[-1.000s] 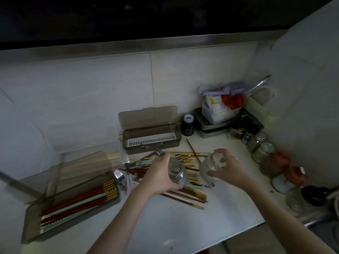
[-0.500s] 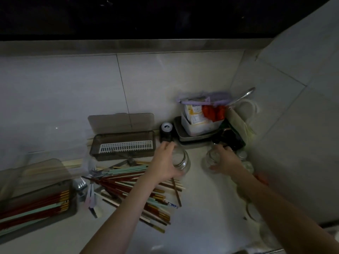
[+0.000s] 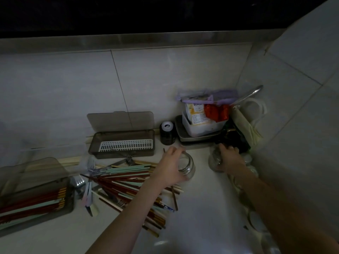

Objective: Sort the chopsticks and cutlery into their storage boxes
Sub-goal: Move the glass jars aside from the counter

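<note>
— Where do the chopsticks lie?
— Heaped loose on the white counter, forks mixed in; more fill the storage box at nine o'clock. A second box stands open at twelve.
— And the hands?
— The left hand grips a glass jar at the heap's two o'clock; the right hand clasps another jar at three.

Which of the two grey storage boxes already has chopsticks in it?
The box at the left edge, packed with red and mint chopsticks. The other box, by the wall, shows only its white slotted tray.
</note>
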A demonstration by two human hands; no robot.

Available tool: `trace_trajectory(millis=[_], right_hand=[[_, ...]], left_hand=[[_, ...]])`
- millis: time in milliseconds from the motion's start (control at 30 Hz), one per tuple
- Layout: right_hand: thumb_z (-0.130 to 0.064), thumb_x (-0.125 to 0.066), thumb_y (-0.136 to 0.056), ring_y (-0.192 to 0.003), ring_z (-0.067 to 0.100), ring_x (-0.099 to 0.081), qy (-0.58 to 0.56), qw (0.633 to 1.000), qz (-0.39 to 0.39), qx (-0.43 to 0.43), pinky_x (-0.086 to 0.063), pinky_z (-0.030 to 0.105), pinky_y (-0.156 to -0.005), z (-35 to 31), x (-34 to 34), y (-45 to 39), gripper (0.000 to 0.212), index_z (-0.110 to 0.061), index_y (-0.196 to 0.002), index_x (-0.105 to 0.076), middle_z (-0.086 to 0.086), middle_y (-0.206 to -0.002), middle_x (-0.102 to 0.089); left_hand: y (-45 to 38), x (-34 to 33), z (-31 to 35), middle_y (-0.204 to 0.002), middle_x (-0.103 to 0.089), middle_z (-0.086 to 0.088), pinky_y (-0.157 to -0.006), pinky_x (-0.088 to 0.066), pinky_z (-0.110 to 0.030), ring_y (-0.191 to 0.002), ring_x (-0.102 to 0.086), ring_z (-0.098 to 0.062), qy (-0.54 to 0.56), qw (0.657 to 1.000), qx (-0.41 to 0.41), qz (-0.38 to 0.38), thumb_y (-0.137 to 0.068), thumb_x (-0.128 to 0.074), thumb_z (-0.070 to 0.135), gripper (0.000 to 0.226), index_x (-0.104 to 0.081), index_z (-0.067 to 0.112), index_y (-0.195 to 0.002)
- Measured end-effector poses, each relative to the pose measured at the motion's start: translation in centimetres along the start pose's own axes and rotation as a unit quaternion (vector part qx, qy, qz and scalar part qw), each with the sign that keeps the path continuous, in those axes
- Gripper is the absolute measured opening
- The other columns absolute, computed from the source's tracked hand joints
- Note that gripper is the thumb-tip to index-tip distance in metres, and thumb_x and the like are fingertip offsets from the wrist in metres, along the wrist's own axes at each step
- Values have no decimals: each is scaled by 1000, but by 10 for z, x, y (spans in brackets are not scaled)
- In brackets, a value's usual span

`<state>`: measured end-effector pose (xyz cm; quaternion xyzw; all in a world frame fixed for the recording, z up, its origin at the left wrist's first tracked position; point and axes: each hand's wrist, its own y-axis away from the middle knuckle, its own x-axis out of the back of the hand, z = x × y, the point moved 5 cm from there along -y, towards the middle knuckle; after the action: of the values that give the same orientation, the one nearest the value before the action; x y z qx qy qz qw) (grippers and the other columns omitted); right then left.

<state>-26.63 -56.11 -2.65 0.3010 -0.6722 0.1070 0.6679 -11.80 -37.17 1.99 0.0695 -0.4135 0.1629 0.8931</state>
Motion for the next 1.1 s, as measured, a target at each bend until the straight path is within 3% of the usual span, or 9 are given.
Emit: trace_trajectory(millis=[200, 267, 333, 467, 567, 700, 867, 967, 1100], right_hand=[[-28, -64, -83, -124, 35, -37, 51, 998, 38, -8, -44, 43, -93, -2, -4, 6, 92, -36, -149, -1, 19, -142, -29], [-18, -61, -85, -126, 38, -37, 67, 993, 96, 1, -45, 47, -94, -11, 2, 17, 85, -33, -149, -8, 21, -148, -24], [-6, -71, -72, -119, 43, -46, 39, 981, 179, 71, -49, 51, -86, -30, 6, 34, 91, -30, -146, -24, 22, -144, -34], [-18, -76, -70, -136, 24, -34, -218, 933, 87, 272, -38, 35, -107, -76, -9, 70, 99, -29, -145, -13, 5, -152, -24], [-20, -81, -68, -135, 3, -33, -350, 886, 78, 294, -32, 22, -109, -95, -1, 80, 99, -21, -146, -21, -7, -148, -34], [-18, -83, -62, -139, 6, -26, -358, 887, 13, 291, -28, 25, -113, -109, 0, 74, 113, -29, -147, -9, -5, -151, -24], [-21, -84, -66, -131, 5, -32, -329, 884, -81, 323, -36, 21, -107, -108, -5, 68, 118, -34, -150, -2, -1, -141, -27], [-17, -83, -66, -122, 8, -42, -352, 885, -57, 300, -38, 17, -104, -105, -5, 65, 110, -43, -145, -11, 2, -130, -33], [-16, -86, -60, -118, 14, -45, -312, 906, 12, 287, -32, 3, -92, -105, 4, 57, 93, -27, -136, -33, 6, -126, -37]], left_hand=[[-7, -6, 3, -123, -38, 2, -102, -40, -33, -119, -42, -18, -3, 1000, 4, -4, -57, -86, 31, 87, -40, 25, -131], [-9, -8, 5, -126, -38, 1, -102, -39, -32, -120, -39, -19, -6, 1000, 2, -4, -58, -86, 30, 88, -39, 24, -132], [-10, -9, 7, -127, -37, 0, -102, -39, -32, -121, -39, -20, -10, 1000, -3, -3, -59, -85, 29, 87, -39, 23, -132], [-11, -8, 8, -129, -38, -2, -101, -39, -33, -122, -39, -21, 2, 1000, -9, -2, -60, -83, 33, 88, -37, 21, -134], [-11, -8, 3, -129, -38, -5, -103, -39, -35, -124, -39, -23, 9, 1000, -3, -10, -62, -82, 27, 90, -34, 17, -137], [-8, -6, -5, -136, -39, -6, -105, -39, -34, -126, -39, -20, 23, 999, 1, -37, -60, -84, 30, 104, -24, 13, -143], [2, 1, -10, -126, -43, 7, -96, -43, -20, -116, -48, -7, 106, 994, 6, -37, -56, -90, 26, 109, -23, 19, -141], [3, 1, -14, -133, -27, 4, -98, -32, -15, -123, -35, -8, 81, 996, 23, -38, -53, -90, 17, 122, -13, 17, -148], [-3, 6, -10, -136, -22, 0, -104, -40, -27, -121, -42, -14, 90, 995, 22, -22, -50, -90, 16, 121, -17, 28, -145]])
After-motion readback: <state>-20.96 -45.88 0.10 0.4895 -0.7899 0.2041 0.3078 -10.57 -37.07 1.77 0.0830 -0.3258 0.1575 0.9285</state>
